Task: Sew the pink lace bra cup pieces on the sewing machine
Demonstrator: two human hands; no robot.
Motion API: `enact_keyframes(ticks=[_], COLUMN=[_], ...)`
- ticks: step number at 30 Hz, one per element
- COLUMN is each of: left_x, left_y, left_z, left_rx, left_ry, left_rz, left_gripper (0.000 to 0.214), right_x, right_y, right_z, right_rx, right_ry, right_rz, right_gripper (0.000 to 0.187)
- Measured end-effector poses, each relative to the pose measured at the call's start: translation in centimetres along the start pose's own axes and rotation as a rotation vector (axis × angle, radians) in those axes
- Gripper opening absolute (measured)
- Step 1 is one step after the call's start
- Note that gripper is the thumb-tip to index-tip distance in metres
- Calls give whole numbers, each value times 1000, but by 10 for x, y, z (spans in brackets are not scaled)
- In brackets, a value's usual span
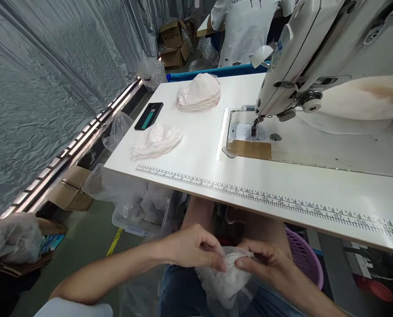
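Both my hands are low in my lap, below the table's front edge. My left hand (192, 245) and my right hand (265, 260) pinch a white lace-edged fabric piece (231, 275) between their fingertips; it seems to come out of a clear plastic bag on my knees. On the white sewing table (203, 154) lie a small stack of white lace pieces (156, 141) and, further back, a taller stack of pinkish-white pieces (199, 91). The white sewing machine (318, 48) stands at the right, its needle over the plate (249, 132).
A black phone (149, 116) lies near the table's left edge. A ruler is printed along the front edge (269, 199). Plastic bags and a clear bin (133, 207) sit under the table at left, a purple basket (304, 257) at right. Another person in white (246, 31) stands behind.
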State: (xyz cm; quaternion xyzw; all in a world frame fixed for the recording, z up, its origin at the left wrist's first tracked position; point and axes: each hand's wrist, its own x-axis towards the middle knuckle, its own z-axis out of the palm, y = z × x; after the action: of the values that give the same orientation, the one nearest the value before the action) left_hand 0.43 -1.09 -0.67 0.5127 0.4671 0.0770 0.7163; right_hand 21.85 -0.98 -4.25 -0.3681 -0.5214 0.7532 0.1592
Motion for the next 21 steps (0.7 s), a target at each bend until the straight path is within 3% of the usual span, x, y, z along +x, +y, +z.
enact_keyframes(ticks=[3,7,15,21], left_x=[-1,-1,-5,-5], left_y=[-4,-2,-3,-6], left_z=[-1,-2,-12,-15], left_rx=[-88,40,84,59], left_ry=[-35,-23,-108,-145], left_rz=[-20,-24,-26,-31], left_gripper=[23,22,32,25], right_x=[-2,0,1,-1], right_y=[2,1,5,2], right_z=[-3,-3,-4,-8], right_rx=[19,7,48,-15], right_ry=[-52,-98,-28,-17], right_rz=[26,30,80,106], right_gripper=[28,27,28,24])
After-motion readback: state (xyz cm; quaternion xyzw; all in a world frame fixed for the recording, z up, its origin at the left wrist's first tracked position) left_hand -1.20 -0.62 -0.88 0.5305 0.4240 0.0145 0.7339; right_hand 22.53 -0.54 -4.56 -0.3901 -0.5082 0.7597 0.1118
